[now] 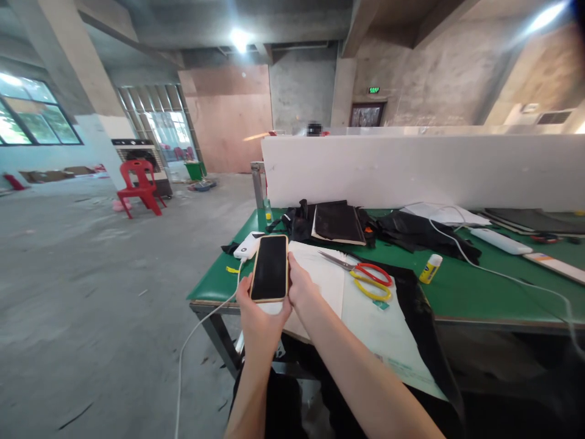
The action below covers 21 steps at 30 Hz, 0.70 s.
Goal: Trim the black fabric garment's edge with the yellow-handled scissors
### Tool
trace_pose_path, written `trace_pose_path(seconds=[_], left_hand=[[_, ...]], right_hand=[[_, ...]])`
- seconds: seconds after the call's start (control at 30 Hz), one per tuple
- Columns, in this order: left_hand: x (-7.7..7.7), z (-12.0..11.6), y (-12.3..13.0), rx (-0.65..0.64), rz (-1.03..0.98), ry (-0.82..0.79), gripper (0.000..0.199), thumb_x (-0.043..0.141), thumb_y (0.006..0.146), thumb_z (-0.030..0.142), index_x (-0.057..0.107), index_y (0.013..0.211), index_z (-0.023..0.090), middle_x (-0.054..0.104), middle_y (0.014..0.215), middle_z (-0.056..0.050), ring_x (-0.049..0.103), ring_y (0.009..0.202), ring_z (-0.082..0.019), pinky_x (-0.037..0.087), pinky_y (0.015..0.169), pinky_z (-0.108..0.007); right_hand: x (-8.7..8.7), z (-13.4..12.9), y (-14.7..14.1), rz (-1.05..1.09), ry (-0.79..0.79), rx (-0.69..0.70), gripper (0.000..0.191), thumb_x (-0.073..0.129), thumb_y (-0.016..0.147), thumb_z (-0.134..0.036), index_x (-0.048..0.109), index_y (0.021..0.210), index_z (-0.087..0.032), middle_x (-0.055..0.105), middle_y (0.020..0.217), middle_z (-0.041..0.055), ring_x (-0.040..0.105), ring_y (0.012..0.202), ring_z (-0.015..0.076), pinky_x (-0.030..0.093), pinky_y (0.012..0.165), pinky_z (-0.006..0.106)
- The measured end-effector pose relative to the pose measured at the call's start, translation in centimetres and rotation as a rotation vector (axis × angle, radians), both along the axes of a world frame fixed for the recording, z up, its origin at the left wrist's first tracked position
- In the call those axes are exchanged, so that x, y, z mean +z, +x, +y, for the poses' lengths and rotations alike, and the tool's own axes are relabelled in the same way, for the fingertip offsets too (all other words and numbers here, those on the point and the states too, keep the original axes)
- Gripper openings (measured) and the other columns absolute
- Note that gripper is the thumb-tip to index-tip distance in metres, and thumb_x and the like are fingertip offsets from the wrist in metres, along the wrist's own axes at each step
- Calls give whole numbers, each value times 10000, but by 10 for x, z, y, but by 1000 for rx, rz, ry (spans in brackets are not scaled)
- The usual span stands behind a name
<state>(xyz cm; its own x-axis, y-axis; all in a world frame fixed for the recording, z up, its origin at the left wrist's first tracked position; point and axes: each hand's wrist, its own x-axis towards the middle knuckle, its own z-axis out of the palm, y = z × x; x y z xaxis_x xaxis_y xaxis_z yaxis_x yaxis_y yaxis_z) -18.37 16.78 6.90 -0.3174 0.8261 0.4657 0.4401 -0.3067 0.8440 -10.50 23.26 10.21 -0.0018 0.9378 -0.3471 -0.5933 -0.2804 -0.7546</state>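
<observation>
Phone (269,268), screen dark, sits gripped between both hands above the green table's (457,292) near corner: the left hand (258,311) cups it from below, the right hand (301,283) clasps its right edge. Beyond lie a white power bank (247,246) with cable, scissors (361,271), a glue stick (430,268) and black fabric (420,235).

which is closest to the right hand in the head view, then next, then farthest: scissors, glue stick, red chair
1. scissors, on the table just right of the right hand
2. glue stick, farther right on the green table
3. red chair, far left on the floor
</observation>
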Motion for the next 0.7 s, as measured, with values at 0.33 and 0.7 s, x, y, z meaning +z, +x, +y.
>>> trace_pose_path(seconds=[0.33,0.7], left_hand=[[-27,-89,35,-70,-69,352,971,799,485,180,295,1314,179,415,1305,-157,431,1207,-312,383,991,-486],[-44,-127,62,-186,-243,261,960,788,539,137,269,1344,195,375,1351,-178,396,1239,-310,428,959,-441]], right_hand=[[18,-122,48,309,25,3,289,545,823,-390,645,935,-143,696,826,46,652,742,163,517,735,277],[7,-167,66,292,196,-62,396,476,835,-463,616,1049,-160,677,993,70,629,906,213,465,827,339]])
